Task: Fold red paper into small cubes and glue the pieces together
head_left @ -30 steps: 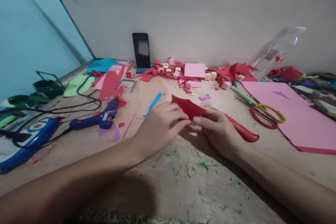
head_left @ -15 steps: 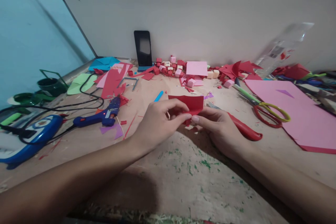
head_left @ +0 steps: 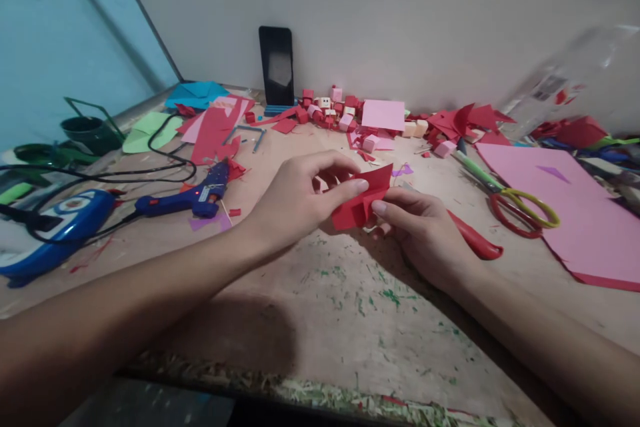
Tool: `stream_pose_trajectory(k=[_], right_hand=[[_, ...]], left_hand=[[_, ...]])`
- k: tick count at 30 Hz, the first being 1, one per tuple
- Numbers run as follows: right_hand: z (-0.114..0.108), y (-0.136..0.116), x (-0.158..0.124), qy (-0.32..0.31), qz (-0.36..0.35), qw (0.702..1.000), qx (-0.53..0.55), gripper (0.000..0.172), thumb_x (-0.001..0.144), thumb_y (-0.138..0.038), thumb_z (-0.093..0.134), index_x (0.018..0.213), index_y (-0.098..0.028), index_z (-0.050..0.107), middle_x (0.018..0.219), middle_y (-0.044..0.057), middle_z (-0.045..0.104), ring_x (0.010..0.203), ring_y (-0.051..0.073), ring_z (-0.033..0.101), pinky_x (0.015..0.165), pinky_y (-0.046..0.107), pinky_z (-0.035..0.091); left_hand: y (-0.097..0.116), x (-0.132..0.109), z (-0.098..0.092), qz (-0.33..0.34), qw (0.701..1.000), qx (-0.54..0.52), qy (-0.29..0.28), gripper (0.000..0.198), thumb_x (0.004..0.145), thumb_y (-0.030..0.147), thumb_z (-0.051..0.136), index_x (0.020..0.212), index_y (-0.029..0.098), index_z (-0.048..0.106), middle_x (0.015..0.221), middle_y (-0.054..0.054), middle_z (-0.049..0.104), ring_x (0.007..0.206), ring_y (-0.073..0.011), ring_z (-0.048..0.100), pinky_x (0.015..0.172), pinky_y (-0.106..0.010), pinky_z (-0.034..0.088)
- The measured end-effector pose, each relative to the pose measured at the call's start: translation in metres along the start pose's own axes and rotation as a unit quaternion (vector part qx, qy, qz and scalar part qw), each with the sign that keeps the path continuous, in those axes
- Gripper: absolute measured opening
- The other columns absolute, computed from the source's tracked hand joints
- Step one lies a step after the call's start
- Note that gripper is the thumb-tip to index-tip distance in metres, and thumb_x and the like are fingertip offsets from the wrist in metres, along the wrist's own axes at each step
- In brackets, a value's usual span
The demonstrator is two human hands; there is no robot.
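Observation:
A small folded piece of red paper (head_left: 354,210) is held between both hands above the middle of the table. My left hand (head_left: 313,190) pinches it from the left, the thumb lying across its face. From the right, my right hand (head_left: 417,217) grips the lower right edge between thumb and fingers. Creases divide the paper into panels, and its upper flap stands up at an angle. Under and beyond my right hand lies a red-handled knife (head_left: 475,237), its blade partly hidden by the fingers.
A blue glue gun (head_left: 187,200) with a black cable lies at left. Scissors (head_left: 520,210) rest against pink paper sheets (head_left: 590,233) at right. Along the wall are small paper cubes (head_left: 345,121), red scraps (head_left: 463,123), a leaning phone (head_left: 277,67) and a plastic bottle (head_left: 555,90).
The red paper has been turned so more of its creased face shows, with a lower panel now visible. My left thumb has moved onto its face. The camera view has shifted slightly.

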State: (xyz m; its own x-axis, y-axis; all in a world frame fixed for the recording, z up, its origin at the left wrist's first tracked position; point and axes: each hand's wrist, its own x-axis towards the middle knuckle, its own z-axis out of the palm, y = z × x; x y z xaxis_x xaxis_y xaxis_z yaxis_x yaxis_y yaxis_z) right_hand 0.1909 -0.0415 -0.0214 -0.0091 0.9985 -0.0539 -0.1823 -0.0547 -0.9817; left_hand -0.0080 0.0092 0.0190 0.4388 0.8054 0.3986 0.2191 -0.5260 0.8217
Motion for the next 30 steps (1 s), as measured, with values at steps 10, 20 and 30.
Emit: stream_pose_trajectory(k=[10, 20, 30], right_hand=[[-0.0004, -0.0025, -0.0031, 0.007, 0.005, 1.0, -0.006, 0.011, 0.082, -0.031, 0.089, 0.085, -0.021, 0.084, 0.067, 0.0, 0.072, 0.06, 0.012, 0.06, 0.061, 0.025, 0.047], [-0.0042, 0.0023, -0.0025, 0.022, 0.006, 0.999, -0.043, 0.016, 0.084, -0.036, 0.089, 0.089, -0.022, 0.083, 0.065, 0.0, 0.07, 0.059, 0.012, 0.057, 0.057, 0.026, 0.041], [-0.0009, 0.0017, -0.0022, 0.025, -0.008, 0.998, -0.059, 0.016, 0.083, -0.036, 0.09, 0.084, -0.022, 0.081, 0.06, -0.003, 0.066, 0.054, 0.011, 0.053, 0.053, 0.025, 0.039]], left_hand=[[-0.0067, -0.0007, 0.0064, -0.057, 0.992, -0.109, -0.003, 0.017, 0.093, 0.023, 0.068, 0.083, 0.014, 0.078, 0.084, -0.001, 0.077, 0.071, -0.0111, 0.063, 0.071, -0.023, 0.05], [-0.0066, -0.0011, 0.0058, -0.061, 0.993, -0.102, -0.009, 0.017, 0.092, 0.025, 0.067, 0.085, 0.014, 0.078, 0.085, -0.004, 0.077, 0.074, -0.013, 0.064, 0.068, -0.024, 0.05], [-0.0044, -0.0024, 0.0031, -0.123, 0.987, -0.012, -0.1, 0.021, 0.088, 0.028, 0.071, 0.073, 0.013, 0.076, 0.071, -0.003, 0.073, 0.062, -0.0136, 0.064, 0.053, -0.022, 0.044]])
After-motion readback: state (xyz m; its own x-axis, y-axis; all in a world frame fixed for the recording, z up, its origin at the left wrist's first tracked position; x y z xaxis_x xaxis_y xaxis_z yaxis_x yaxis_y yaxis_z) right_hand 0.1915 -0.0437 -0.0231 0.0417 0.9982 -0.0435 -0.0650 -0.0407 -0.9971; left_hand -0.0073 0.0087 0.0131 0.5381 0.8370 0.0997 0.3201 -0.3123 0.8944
